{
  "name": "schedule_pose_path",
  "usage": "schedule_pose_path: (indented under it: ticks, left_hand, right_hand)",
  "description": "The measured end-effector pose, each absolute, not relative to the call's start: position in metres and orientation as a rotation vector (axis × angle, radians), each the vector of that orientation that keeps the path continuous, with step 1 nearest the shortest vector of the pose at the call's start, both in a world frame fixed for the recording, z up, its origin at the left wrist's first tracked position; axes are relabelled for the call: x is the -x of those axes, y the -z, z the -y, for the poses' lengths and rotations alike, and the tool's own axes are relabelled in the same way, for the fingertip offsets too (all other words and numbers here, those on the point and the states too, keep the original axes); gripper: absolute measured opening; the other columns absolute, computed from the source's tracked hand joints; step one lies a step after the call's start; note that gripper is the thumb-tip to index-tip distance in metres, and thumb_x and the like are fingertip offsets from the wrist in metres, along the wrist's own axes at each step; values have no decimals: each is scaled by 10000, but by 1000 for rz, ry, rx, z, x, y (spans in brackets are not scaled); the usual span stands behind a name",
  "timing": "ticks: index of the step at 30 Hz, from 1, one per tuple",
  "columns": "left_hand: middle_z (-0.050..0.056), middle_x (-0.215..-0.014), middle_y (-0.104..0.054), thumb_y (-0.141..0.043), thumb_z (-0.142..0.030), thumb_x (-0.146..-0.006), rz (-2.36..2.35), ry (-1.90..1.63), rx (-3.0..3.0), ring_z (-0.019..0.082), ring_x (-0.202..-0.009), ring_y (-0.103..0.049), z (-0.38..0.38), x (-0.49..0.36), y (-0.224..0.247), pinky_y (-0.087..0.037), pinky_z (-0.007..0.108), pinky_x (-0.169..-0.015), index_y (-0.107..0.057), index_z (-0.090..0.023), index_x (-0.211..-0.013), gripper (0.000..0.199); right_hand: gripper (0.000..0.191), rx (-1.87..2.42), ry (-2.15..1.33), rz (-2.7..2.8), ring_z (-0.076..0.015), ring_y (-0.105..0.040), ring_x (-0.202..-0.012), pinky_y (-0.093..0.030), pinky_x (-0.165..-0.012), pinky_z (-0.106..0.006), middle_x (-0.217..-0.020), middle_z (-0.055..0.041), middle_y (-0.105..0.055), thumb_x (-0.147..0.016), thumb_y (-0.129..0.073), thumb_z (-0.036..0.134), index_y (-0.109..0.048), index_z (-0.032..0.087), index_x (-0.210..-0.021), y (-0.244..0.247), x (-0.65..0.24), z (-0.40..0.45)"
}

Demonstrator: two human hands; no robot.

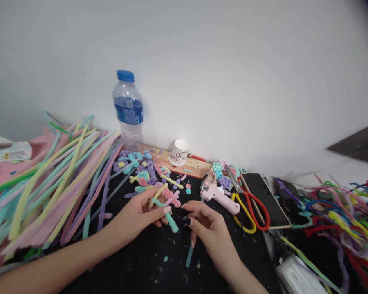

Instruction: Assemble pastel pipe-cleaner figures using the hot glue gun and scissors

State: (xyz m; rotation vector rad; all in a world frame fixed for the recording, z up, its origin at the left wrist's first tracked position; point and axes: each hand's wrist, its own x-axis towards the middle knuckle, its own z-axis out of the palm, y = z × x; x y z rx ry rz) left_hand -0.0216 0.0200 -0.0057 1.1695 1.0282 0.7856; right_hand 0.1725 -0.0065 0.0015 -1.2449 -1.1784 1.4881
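your left hand [141,214] is closed around a small bundle of short fuzzy pieces [164,199], a teal one poking out below the fingers. your right hand [207,228] sits just beside it, fingers curled; whether it pinches anything i can't tell. both rest low over the black desk [147,261]. long pastel stems [58,179] fan out on your left, loose scraps [141,167] lie behind the hands, and a pink glue gun [217,194], scissors [248,206] and a phone [263,198] crowd your right. a bottle [128,106] stands by the wall.
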Motion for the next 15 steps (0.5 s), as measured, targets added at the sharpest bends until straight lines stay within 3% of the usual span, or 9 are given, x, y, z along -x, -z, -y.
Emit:
schedule_pose_path:
  ticks: [4, 7, 15]
  left_hand:
    - [-31, -711, -586, -623, -346, -770, -1093, -812, -1206, 107, -579, -552, -21, 24, 4, -471, 219, -565, -544, -180, -1005, 298]
    - [-34, -677, -570, -609, -343, -776, -1153, -822, -1195, 122, -597, -556, -22, 24, -1, -471, 236, -588, -542, -172, -975, 271]
    - [-12, -756, -573, -603, -348, -771, -1147, -827, -1130, 134, -660, -548, -21, 24, -13, -477, 245, -606, -529, -175, -937, 251]
  right_hand:
    - [128, 1251, -1403, 1165, -45, -457, -438, -389, -345, -178, -890, -26, -564, -739, -640, 264, -613, 167, -818, -4, -178, 3]
    - [178, 1275, -1282, 1188, -25, -416, -416, -336, -340, -181, -928, -33, -543, -773, -619, 295, -547, 155, -690, -8, -184, -1]
    - [278, 1458, -616, 1565, -113, -367, -538, -313, -505, -248, -615, 35, -381, -915, -399, 302, -414, 199, -657, -18, -210, -7]
